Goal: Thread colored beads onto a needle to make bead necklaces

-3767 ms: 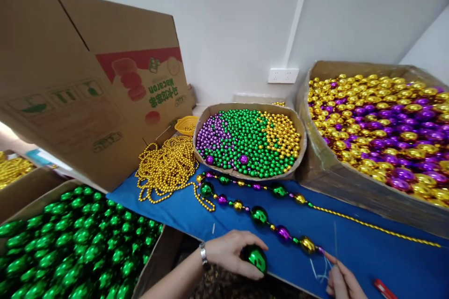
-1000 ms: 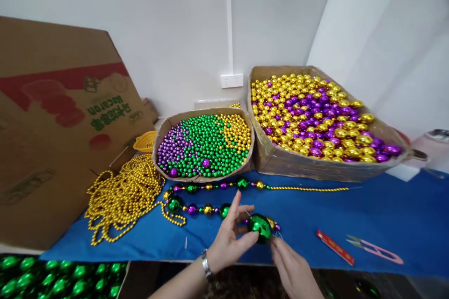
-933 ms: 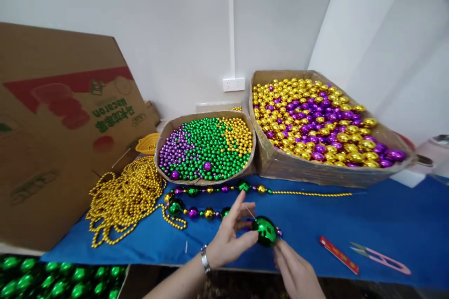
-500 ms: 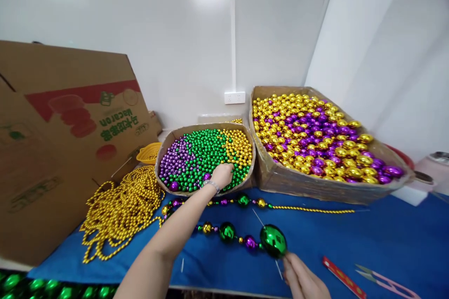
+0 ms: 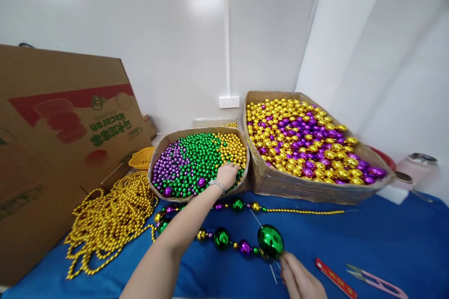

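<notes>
My left hand (image 5: 228, 175) reaches into the round cardboard tray (image 5: 159, 149) of small purple, green and gold beads, fingers curled down among the beads; what they hold is hidden. My right hand (image 5: 300, 280) pinches a thin needle and string at the near end of a bead strand (image 5: 224, 238), right below a big green oval bead (image 5: 271, 240). The strand of green, purple and gold beads lies looped on the blue cloth (image 5: 379, 233).
A large box of gold and purple balls (image 5: 305, 140) stands at the back right. A heap of gold bead chains (image 5: 108, 217) lies at the left beside a tilted cardboard box (image 5: 56, 126). A red tool (image 5: 335, 278) and pink snips (image 5: 377, 280) lie at the near right.
My left hand let go of the big green bead and reached forward into the tray of small beads. My right hand stays at the strand's end. The view tilted upward.
</notes>
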`<action>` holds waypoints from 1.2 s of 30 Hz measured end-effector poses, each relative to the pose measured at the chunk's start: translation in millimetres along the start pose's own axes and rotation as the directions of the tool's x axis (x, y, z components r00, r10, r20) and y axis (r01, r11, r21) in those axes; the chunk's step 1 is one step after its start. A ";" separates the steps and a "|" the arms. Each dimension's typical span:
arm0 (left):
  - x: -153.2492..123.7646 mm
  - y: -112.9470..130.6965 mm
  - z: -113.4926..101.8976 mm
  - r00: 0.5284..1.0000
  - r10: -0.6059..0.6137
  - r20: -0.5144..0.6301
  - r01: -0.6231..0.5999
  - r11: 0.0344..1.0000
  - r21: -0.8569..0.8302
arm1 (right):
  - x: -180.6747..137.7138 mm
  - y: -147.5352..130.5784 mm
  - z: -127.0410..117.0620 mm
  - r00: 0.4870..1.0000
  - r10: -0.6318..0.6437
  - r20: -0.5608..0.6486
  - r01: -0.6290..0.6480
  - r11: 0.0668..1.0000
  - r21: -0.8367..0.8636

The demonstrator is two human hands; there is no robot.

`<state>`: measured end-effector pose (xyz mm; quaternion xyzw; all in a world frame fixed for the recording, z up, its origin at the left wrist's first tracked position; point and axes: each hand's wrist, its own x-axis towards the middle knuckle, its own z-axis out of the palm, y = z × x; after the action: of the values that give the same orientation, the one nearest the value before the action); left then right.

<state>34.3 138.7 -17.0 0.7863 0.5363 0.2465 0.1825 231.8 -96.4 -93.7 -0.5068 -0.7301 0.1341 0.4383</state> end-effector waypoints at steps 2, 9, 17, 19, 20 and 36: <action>-11.8 4.9 -4.2 1.000 -0.010 -0.009 0.009 0.992 -0.128 | 2.4 -0.8 -0.6 1.000 0.004 -0.027 -0.004 1.000 -0.025; -79.3 27.2 -8.7 0.989 -0.051 0.139 0.145 0.518 -0.843 | 14.6 -6.8 -2.6 0.996 -0.025 -0.080 0.012 0.988 -0.152; -104.0 40.3 -8.0 0.965 -0.051 0.259 0.261 0.030 -0.965 | 16.7 -10.3 -4.7 0.995 -0.067 -0.068 0.049 0.971 -0.234; -105.7 40.8 -7.5 0.969 -0.042 0.243 0.245 0.050 -0.968 | 15.9 -9.9 -4.0 0.995 -0.070 -0.065 0.052 0.969 -0.242; -106.6 40.8 -7.0 0.971 -0.040 0.235 0.237 0.067 -0.969 | 15.5 -9.5 -3.6 0.995 -0.076 -0.068 0.057 0.968 -0.246; -110.6 53.8 46.6 0.988 -0.043 0.151 0.153 0.451 -0.879 | -3.0 48.2 9.8 0.994 -0.062 -0.093 0.025 0.934 -0.357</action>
<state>68.5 15.2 -46.4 0.5555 0.3630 0.4365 0.6075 254.6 -74.8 -131.8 -0.5675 -0.7298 -0.0360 0.3797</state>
